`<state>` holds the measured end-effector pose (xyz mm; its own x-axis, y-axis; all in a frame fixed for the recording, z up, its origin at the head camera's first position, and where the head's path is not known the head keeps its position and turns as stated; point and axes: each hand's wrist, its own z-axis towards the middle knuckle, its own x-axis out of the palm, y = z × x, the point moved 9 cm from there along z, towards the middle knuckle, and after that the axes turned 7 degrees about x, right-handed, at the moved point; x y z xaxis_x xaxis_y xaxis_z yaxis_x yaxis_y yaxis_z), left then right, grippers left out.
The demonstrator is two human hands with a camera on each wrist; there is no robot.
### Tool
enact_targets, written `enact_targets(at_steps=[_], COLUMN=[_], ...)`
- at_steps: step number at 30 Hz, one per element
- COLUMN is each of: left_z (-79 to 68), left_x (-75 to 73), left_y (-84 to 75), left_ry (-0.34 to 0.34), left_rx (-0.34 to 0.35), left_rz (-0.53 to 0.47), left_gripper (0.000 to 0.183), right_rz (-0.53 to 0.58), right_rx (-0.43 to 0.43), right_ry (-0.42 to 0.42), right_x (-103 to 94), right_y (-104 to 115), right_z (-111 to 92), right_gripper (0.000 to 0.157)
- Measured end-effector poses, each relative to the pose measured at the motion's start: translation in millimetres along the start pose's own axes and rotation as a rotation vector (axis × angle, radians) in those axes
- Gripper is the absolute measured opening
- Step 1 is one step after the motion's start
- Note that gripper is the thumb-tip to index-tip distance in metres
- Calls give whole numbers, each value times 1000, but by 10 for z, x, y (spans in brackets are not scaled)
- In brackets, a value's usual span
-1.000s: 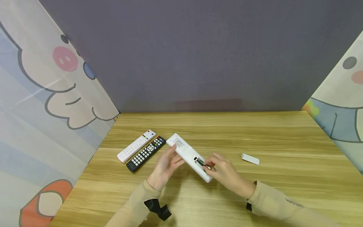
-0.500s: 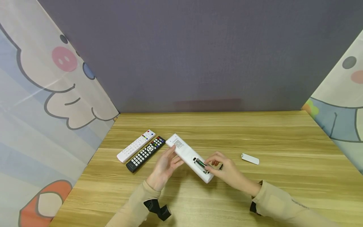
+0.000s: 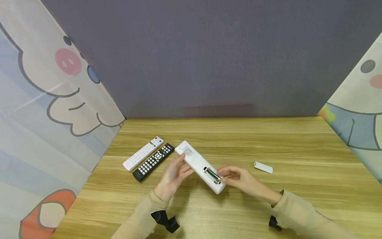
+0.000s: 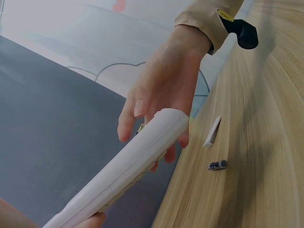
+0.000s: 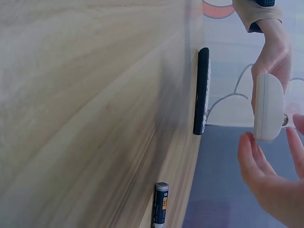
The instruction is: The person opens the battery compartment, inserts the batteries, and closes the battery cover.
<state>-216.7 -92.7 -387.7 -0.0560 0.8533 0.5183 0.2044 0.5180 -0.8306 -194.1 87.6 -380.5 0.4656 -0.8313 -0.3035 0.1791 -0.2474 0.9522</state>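
Note:
My left hand (image 3: 172, 177) holds a white remote control (image 3: 195, 160) by its side, back face up, above the table. Its battery compartment lies uncovered, and a dark green battery (image 3: 214, 175) sits in it, tilted. That battery's end (image 5: 285, 119) sticks up out of the back. My right hand (image 3: 238, 177) is at the remote's lower end, thumb and index finger apart beside the battery. In the right wrist view its other fingers (image 5: 251, 156) reach under the remote. A second battery (image 4: 217, 165) lies on the table, hidden by the right hand in the head view.
A white remote (image 3: 143, 153) and a black remote (image 3: 153, 162) lie side by side, buttons up, at the left of the wooden table (image 3: 292, 142). To the right lies a small white battery cover (image 3: 263, 167). A grey panel (image 3: 221, 59) stands behind the table.
My right hand has loosened its pinch on the battery and shifted slightly right and down. The battery now lies lower in the compartment. The left hand and remote have barely moved.

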Motion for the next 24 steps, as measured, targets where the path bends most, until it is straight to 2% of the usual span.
enact_targets(at_steps=[9, 24], left_z=[-35, -37], left_x=[36, 34], left_y=[2, 8], left_ry=[24, 29], left_rx=[-11, 9], left_rz=[-16, -6], left_gripper=[38, 41], right_rz=[30, -40], right_rx=[24, 121], right_ry=[46, -52], right_x=[42, 47], right_y=[-47, -88], right_z=[14, 4], right_gripper=[27, 26])
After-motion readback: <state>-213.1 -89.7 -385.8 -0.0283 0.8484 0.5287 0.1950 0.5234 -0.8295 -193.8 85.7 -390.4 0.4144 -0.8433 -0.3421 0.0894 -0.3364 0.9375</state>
